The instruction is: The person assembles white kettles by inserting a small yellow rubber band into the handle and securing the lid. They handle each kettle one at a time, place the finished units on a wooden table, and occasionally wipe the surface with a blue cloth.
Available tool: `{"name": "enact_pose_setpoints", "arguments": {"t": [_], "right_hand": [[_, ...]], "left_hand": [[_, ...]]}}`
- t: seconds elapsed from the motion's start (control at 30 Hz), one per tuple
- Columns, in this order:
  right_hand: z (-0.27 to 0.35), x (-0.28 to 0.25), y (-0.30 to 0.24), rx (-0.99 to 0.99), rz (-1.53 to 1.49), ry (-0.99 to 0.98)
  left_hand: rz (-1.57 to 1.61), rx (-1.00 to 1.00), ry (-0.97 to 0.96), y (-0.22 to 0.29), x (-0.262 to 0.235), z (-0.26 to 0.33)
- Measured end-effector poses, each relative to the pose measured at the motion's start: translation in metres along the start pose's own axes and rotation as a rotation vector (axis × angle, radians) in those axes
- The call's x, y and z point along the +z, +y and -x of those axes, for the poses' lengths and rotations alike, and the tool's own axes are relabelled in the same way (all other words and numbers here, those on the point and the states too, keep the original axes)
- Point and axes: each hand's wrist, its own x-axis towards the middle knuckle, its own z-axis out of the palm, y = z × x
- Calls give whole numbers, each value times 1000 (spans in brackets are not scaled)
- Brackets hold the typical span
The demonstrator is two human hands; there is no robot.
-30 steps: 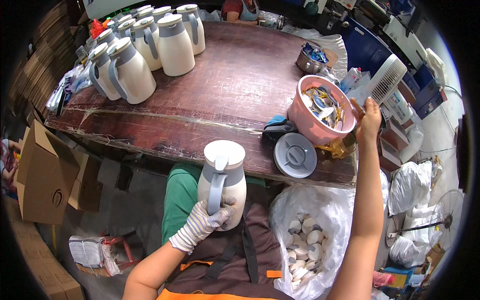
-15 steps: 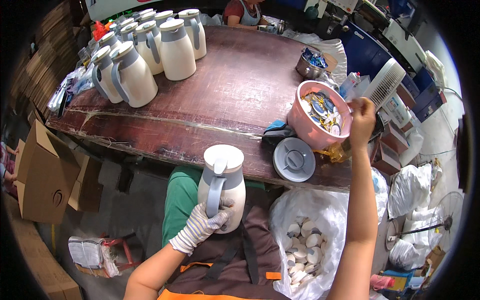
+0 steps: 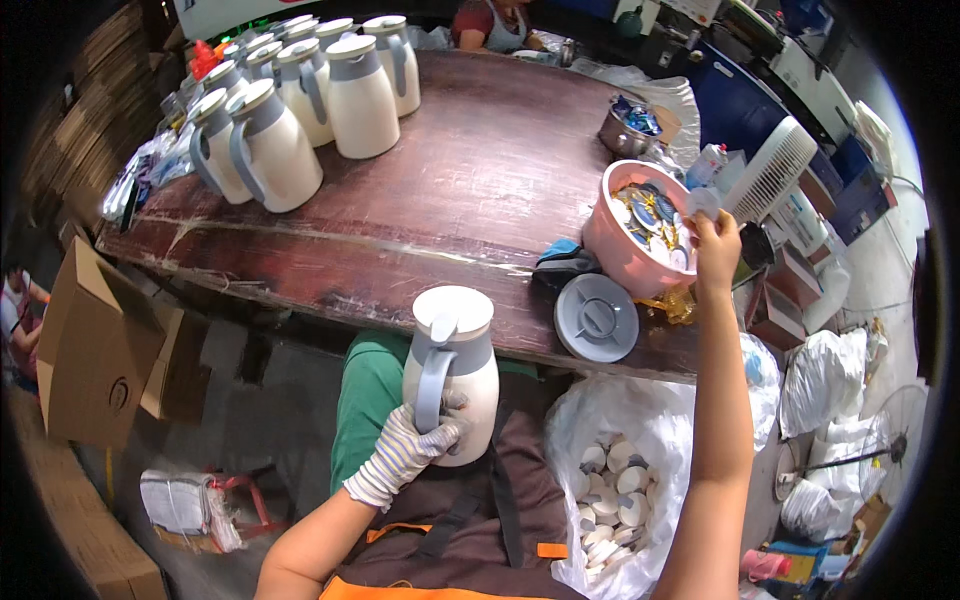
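Observation:
My left hand [image 3: 405, 455], in a striped knit glove, is wrapped round the handle side of a cream-and-grey jug [image 3: 458, 400]. The jug stands upright over my lap, its white lid on top and its grey handle toward me. My bare right hand [image 3: 716, 245] is raised at the right rim of a pink bucket [image 3: 612, 240], pinching a pale, translucent round piece [image 3: 703, 203]. Loose gold, dark blue and white pieces fill the bucket. A grey round lid-like disc [image 3: 597, 318] lies on the table in front of it.
Several matching jugs [image 3: 365, 100] stand at the table's far left. A metal bowl [image 3: 628, 130] of blue packets sits behind the bucket. Below the table's edge, a plastic bag [image 3: 570, 420] holds white lids. A cardboard box [image 3: 95, 350] stands left; a person [image 3: 490, 25] sits across the table.
My right hand has shifted slightly left and down beside the bucket, and the pale round piece now shows at its fingertips. My left hand keeps its hold on the jug.

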Motion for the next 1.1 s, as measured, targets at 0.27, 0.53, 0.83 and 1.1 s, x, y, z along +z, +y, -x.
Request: {"name": "enact_pose_setpoints", "arguments": {"t": [0.27, 0.53, 0.83, 1.1], "right_hand": [[70, 16, -38, 109, -504, -170], [250, 76, -46, 325, -80, -968], [266, 97, -70, 102, 112, -1026], [248, 82, -67, 774, -416, -1321]], "left_hand": [[259, 75, 33, -12, -16, 2], [65, 171, 193, -17, -24, -14], [-23, 72, 248, 2, -22, -9], [259, 271, 469, 14, -1, -2]]}}
